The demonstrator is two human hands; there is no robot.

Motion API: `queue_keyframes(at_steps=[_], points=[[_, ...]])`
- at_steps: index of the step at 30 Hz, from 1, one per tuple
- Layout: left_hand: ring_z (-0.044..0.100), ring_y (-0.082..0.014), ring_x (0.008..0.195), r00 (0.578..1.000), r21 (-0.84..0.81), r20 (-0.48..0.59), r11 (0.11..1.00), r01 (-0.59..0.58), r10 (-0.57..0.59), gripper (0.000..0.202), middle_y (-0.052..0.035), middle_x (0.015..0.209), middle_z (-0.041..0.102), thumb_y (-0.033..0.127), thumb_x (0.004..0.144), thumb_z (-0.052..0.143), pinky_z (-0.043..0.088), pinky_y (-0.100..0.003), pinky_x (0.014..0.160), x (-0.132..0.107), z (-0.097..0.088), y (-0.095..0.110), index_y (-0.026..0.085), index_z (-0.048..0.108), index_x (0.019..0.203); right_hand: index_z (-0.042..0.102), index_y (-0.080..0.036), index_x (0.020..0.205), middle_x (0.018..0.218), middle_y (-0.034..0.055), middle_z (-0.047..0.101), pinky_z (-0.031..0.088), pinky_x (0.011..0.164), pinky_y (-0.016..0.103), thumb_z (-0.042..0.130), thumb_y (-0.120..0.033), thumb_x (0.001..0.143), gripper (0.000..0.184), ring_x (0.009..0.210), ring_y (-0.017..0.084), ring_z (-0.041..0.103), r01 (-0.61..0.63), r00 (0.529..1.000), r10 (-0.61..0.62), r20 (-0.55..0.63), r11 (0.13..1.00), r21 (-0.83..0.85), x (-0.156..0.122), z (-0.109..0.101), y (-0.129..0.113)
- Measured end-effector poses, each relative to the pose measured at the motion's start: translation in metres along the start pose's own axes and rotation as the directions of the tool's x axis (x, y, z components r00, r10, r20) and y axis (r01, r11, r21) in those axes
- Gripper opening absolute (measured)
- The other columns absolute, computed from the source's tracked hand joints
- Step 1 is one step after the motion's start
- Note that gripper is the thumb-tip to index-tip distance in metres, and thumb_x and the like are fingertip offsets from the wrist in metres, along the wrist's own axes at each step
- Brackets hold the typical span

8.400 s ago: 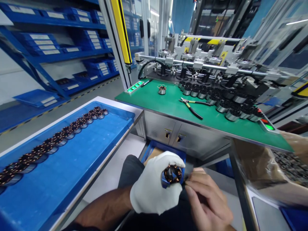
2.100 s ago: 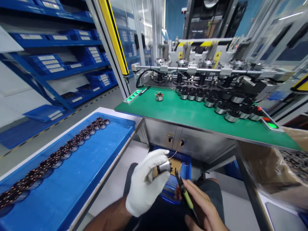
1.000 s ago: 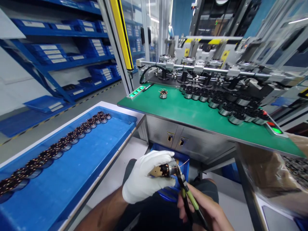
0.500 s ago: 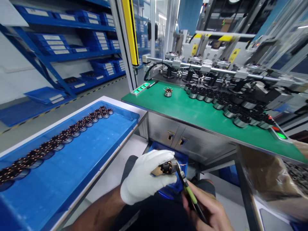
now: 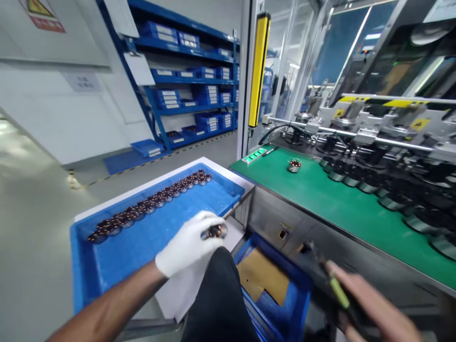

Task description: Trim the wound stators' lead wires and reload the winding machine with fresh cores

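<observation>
My left hand, in a white glove, grips a copper-wound motor stator with a silvery outer ring, close to the near right edge of the blue tray. Along the tray's far side stand several similar stators in a tight band. My bare right hand, blurred by motion, is closed around wire cutters with green and black handles, in front of the green bench. One more stator, with loose wires on top, sits by itself on the green mat.
Black-topped stators fill the mat's far right, before a winding machine. A yellow light curtain post rises at the bench corner. Below, a blue bin holds cardboard. Shelves of blue boxes stand behind.
The view has swung left. My left hand has carried the stator away from the cutters toward the blue tray. My right hand has drawn apart to the right, still holding the cutters.
</observation>
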State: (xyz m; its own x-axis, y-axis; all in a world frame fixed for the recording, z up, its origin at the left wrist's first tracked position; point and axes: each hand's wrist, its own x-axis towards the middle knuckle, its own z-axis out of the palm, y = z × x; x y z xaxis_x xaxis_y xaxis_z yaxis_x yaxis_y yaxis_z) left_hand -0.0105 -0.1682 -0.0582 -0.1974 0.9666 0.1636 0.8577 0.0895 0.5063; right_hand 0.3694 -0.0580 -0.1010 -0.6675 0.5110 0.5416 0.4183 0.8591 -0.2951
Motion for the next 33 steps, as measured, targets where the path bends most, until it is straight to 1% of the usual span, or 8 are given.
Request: queue_keyframes(at_steps=[4, 7, 11, 15, 21, 26, 30, 33], points=[[0.06, -0.0244, 0.114, 0.987, 0.233, 0.029, 0.961, 0.149, -0.16, 0.037, -0.0107, 0.122, 0.064, 0.022, 0.08, 0.07, 0.046, -0.043, 0.104, 0.059, -0.012, -0.087, 0.016, 0.065, 0.116, 0.054, -0.018, 0.135, 0.117, 0.0141, 0.068, 0.059, 0.078, 0.04, 0.048, -0.046, 0.083, 0.059, 0.096, 0.031, 0.071, -0.121, 0.99, 0.097, -0.099, 0.953, -0.277, 0.09, -0.029, 0.061], [0.064, -0.0223, 0.105, 0.961, 0.301, 0.031, 0.92, 0.251, -0.273, 0.028, -0.009, 0.115, 0.066, 0.03, 0.088, 0.065, 0.052, -0.046, 0.094, 0.099, -0.006, -0.138, 0.014, 0.064, 0.111, 0.064, -0.014, 0.117, 0.114, 0.0174, 0.069, 0.057, 0.086, 0.047, 0.043, -0.06, 0.081, 0.062, 0.1, 0.035, 0.069, -0.268, 0.963, 0.258, -0.076, 0.908, -0.322, 0.133, -0.027, 0.097], [0.062, -0.022, 0.107, 0.931, 0.322, -0.082, 0.875, 0.363, -0.356, 0.028, -0.009, 0.12, 0.063, 0.032, 0.092, 0.06, 0.053, -0.045, 0.092, 0.128, 0.007, -0.175, 0.015, 0.062, 0.114, 0.069, -0.017, 0.101, 0.11, 0.0154, 0.072, 0.055, 0.086, 0.053, 0.041, -0.07, 0.079, 0.063, 0.099, 0.037, 0.069, -0.291, 0.956, 0.289, -0.052, 0.907, -0.305, 0.14, -0.012, 0.118], [0.058, -0.0254, 0.116, 0.893, 0.304, -0.222, 0.843, 0.444, -0.391, 0.036, -0.0112, 0.132, 0.056, 0.033, 0.093, 0.058, 0.05, -0.049, 0.097, 0.139, 0.029, -0.19, 0.017, 0.056, 0.125, 0.069, -0.023, 0.091, 0.102, 0.0127, 0.074, 0.056, 0.079, 0.053, 0.042, -0.072, 0.078, 0.058, 0.088, 0.036, 0.07, -0.249, 0.968, 0.228, -0.102, 0.922, -0.298, 0.133, -0.008, 0.122], [0.056, -0.0258, 0.119, 0.94, 0.296, -0.134, 0.893, 0.339, -0.313, 0.034, -0.0106, 0.133, 0.057, 0.033, 0.092, 0.059, 0.047, -0.051, 0.101, 0.147, 0.056, -0.2, 0.017, 0.059, 0.122, 0.069, -0.025, 0.092, 0.099, 0.0132, 0.073, 0.054, 0.076, 0.048, 0.046, -0.068, 0.08, 0.05, 0.085, 0.034, 0.07, -0.211, 0.976, 0.182, -0.119, 0.924, -0.318, 0.133, -0.009, 0.126], [0.057, -0.0258, 0.118, 0.946, 0.283, -0.18, 0.907, 0.312, -0.269, 0.034, -0.0111, 0.133, 0.057, 0.032, 0.091, 0.061, 0.048, -0.05, 0.099, 0.146, 0.05, -0.192, 0.016, 0.059, 0.121, 0.069, -0.023, 0.093, 0.103, 0.0132, 0.073, 0.054, 0.078, 0.049, 0.042, -0.072, 0.08, 0.058, 0.089, 0.035, 0.069, -0.238, 0.971, 0.218, -0.096, 0.915, -0.327, 0.134, -0.009, 0.124], [0.061, -0.0239, 0.112, 0.936, 0.262, -0.32, 0.936, 0.235, -0.146, 0.032, -0.0103, 0.125, 0.061, 0.033, 0.093, 0.058, 0.05, -0.048, 0.096, 0.156, 0.022, -0.147, 0.015, 0.06, 0.119, 0.07, -0.017, 0.099, 0.107, 0.0144, 0.072, 0.053, 0.089, 0.049, 0.043, -0.065, 0.082, 0.057, 0.098, 0.034, 0.068, -0.286, 0.958, 0.282, -0.061, 0.901, -0.325, 0.138, -0.009, 0.114], [0.054, -0.0272, 0.122, 0.916, 0.274, -0.399, 0.959, 0.068, 0.049, 0.039, -0.0111, 0.133, 0.057, 0.038, 0.096, 0.05, 0.042, -0.05, 0.105, 0.182, -0.003, -0.083, 0.014, 0.056, 0.126, 0.07, -0.012, 0.105, 0.115, 0.0174, 0.069, 0.05, 0.095, 0.048, 0.044, -0.054, 0.085, 0.053, 0.106, 0.033, 0.065, -0.343, 0.933, 0.36, -0.019, 0.871, -0.351, 0.144, -0.009, 0.108]])
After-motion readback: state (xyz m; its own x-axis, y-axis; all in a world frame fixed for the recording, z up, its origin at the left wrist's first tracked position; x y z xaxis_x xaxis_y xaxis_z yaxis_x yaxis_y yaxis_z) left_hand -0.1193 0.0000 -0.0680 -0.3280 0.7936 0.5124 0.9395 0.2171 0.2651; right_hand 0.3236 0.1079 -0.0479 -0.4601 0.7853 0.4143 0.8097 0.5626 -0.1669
